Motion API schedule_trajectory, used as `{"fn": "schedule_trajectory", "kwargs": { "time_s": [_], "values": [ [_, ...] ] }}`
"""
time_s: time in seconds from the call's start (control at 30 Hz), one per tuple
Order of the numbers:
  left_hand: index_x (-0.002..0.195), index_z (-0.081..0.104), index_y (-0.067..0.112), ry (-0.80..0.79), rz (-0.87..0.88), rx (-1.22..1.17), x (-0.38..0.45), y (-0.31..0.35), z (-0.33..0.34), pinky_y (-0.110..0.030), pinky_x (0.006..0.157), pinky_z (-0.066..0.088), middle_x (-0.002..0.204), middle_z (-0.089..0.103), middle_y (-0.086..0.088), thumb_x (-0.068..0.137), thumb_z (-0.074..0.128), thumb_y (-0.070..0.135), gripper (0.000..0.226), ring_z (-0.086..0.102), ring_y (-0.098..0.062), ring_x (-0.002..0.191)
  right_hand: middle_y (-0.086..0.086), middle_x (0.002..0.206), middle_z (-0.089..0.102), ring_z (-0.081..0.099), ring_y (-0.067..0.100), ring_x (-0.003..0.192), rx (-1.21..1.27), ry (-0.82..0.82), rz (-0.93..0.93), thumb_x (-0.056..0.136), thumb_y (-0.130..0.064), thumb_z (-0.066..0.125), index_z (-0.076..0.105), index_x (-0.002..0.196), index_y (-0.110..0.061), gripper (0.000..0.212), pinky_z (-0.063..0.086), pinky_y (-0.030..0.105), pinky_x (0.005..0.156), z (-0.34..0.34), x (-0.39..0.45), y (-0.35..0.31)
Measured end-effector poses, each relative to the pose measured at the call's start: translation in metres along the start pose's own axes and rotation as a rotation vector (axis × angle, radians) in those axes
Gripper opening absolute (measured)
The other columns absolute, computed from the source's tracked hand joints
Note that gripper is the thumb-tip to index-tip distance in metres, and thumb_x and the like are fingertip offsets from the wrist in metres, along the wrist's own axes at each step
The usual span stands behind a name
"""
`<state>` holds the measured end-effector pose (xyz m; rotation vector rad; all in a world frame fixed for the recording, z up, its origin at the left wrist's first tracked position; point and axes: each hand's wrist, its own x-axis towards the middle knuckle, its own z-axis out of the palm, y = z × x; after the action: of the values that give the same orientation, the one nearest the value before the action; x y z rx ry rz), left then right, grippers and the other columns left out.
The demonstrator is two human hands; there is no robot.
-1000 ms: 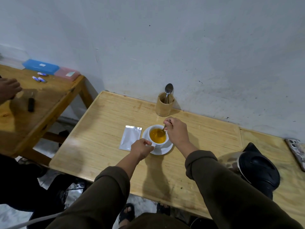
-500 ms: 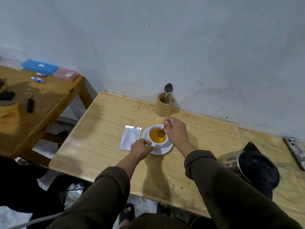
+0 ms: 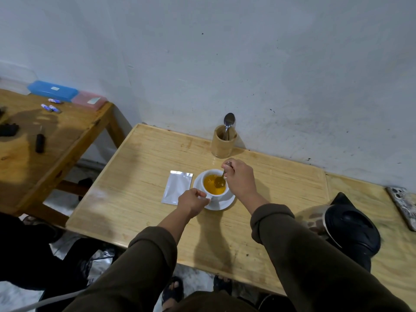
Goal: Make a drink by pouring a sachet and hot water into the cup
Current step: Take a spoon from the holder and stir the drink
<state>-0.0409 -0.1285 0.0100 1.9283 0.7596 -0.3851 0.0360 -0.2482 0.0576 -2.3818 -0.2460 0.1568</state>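
Observation:
A white cup [image 3: 208,192] full of orange drink stands on a white saucer [image 3: 221,204] in the middle of the light wooden table [image 3: 139,176]. My right hand [image 3: 239,180] holds a spoon [image 3: 220,181] whose bowl dips into the drink. My left hand [image 3: 191,202] pinches the cup's handle at its near left side. A silver sachet [image 3: 176,186] lies flat on the table just left of the saucer.
A wooden holder [image 3: 222,143] with another spoon stands by the wall behind the cup. A black kettle [image 3: 351,228] sits at the right, a patterned phone [image 3: 404,206] beyond it. A second table [image 3: 33,140] at left carries small items and plastic boxes.
The spoon has shifted a little inside the cup as my right hand stirs. Another person's hand on the left table has gone out of view.

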Motion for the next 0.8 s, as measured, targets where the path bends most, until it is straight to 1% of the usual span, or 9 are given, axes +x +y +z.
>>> {"fn": "schedule_trajectory", "kwargs": {
  "time_s": [0.1, 0.17, 0.27, 0.37, 0.47, 0.53, 0.63, 0.73, 0.8],
  "values": [
    [0.113, 0.062, 0.011, 0.003, 0.005, 0.012, 0.0001, -0.0001, -0.0004, -0.036, 0.089, 0.05, 0.119, 0.065, -0.012, 0.084, 0.067, 0.029, 0.034, 0.06, -0.028, 0.11, 0.011, 0.102, 0.071, 0.064, 0.024, 0.096, 0.044, -0.027, -0.03, 0.095, -0.016, 0.05, 0.07, 0.102, -0.009, 0.022, 0.049, 0.032, 0.086, 0.0013, -0.002, -0.0012],
    [0.113, 0.062, 0.011, 0.003, 0.007, 0.01, 0.0002, -0.0002, -0.0005, -0.036, 0.089, 0.05, 0.119, 0.065, -0.012, 0.084, 0.067, 0.029, 0.034, 0.06, -0.028, 0.109, 0.011, 0.097, 0.073, 0.066, 0.022, 0.094, 0.092, -0.052, -0.031, 0.093, -0.017, 0.052, 0.071, 0.099, -0.009, 0.021, 0.051, 0.036, 0.09, 0.0014, -0.0048, -0.0033],
    [0.113, 0.062, 0.011, 0.0, 0.01, 0.002, 0.0005, -0.0005, -0.0003, -0.035, 0.087, 0.05, 0.118, 0.065, -0.012, 0.085, 0.067, 0.028, 0.033, 0.06, -0.027, 0.108, 0.011, 0.087, 0.074, 0.07, 0.019, 0.083, 0.173, -0.091, -0.006, 0.093, -0.015, 0.053, 0.069, 0.09, -0.011, 0.017, 0.055, 0.032, 0.085, -0.0004, -0.0057, -0.0043],
    [0.113, 0.062, 0.011, -0.006, 0.011, -0.007, 0.0013, -0.0007, -0.0001, -0.031, 0.08, 0.048, 0.119, 0.064, -0.011, 0.085, 0.067, 0.028, 0.033, 0.058, -0.022, 0.099, 0.012, 0.09, 0.071, 0.069, 0.023, 0.082, 0.133, -0.11, 0.007, 0.094, -0.014, 0.05, 0.062, 0.084, -0.015, 0.016, 0.054, 0.031, 0.079, -0.0028, -0.0034, -0.0054],
    [0.112, 0.062, 0.011, -0.011, 0.014, 0.001, 0.0028, -0.0011, -0.0006, -0.032, 0.082, 0.048, 0.118, 0.064, -0.011, 0.085, 0.067, 0.028, 0.033, 0.057, -0.021, 0.097, 0.011, 0.096, 0.067, 0.063, 0.022, 0.086, 0.016, -0.053, -0.004, 0.095, -0.014, 0.048, 0.066, 0.092, -0.01, 0.019, 0.051, 0.032, 0.08, -0.0022, 0.0009, -0.0028],
    [0.112, 0.062, 0.011, -0.011, 0.015, 0.001, 0.0028, -0.0008, -0.0012, -0.032, 0.083, 0.048, 0.118, 0.065, -0.011, 0.084, 0.067, 0.029, 0.033, 0.056, -0.02, 0.094, 0.011, 0.101, 0.067, 0.063, 0.023, 0.091, 0.01, -0.021, -0.015, 0.095, -0.015, 0.047, 0.067, 0.099, -0.008, 0.022, 0.049, 0.031, 0.082, -0.0006, 0.0015, -0.0015],
    [0.112, 0.062, 0.011, -0.015, 0.015, 0.002, 0.0027, -0.0007, -0.0015, -0.031, 0.081, 0.048, 0.118, 0.065, -0.011, 0.084, 0.068, 0.029, 0.034, 0.057, -0.021, 0.095, 0.009, 0.104, 0.069, 0.063, 0.022, 0.097, 0.034, -0.035, -0.044, 0.095, -0.016, 0.051, 0.069, 0.103, -0.009, 0.021, 0.046, 0.027, 0.084, 0.0007, -0.0021, -0.0032],
    [0.109, 0.062, 0.012, -0.022, 0.015, -0.005, 0.0031, -0.0012, -0.0016, -0.029, 0.075, 0.045, 0.117, 0.065, -0.011, 0.084, 0.068, 0.029, 0.031, 0.055, -0.019, 0.091, 0.009, 0.095, 0.073, 0.067, 0.019, 0.09, 0.111, -0.069, -0.033, 0.094, -0.016, 0.053, 0.07, 0.097, -0.009, 0.018, 0.051, 0.029, 0.084, -0.0002, -0.0042, -0.0048],
    [0.106, 0.062, 0.013, -0.023, 0.014, -0.011, 0.004, -0.0016, -0.0015, -0.028, 0.075, 0.044, 0.117, 0.065, -0.011, 0.084, 0.068, 0.028, 0.027, 0.054, -0.019, 0.091, 0.011, 0.087, 0.073, 0.069, 0.02, 0.082, 0.158, -0.101, -0.015, 0.094, -0.014, 0.052, 0.068, 0.089, -0.01, 0.016, 0.053, 0.026, 0.078, -0.0015, -0.0037, -0.0044]
  ]
}}
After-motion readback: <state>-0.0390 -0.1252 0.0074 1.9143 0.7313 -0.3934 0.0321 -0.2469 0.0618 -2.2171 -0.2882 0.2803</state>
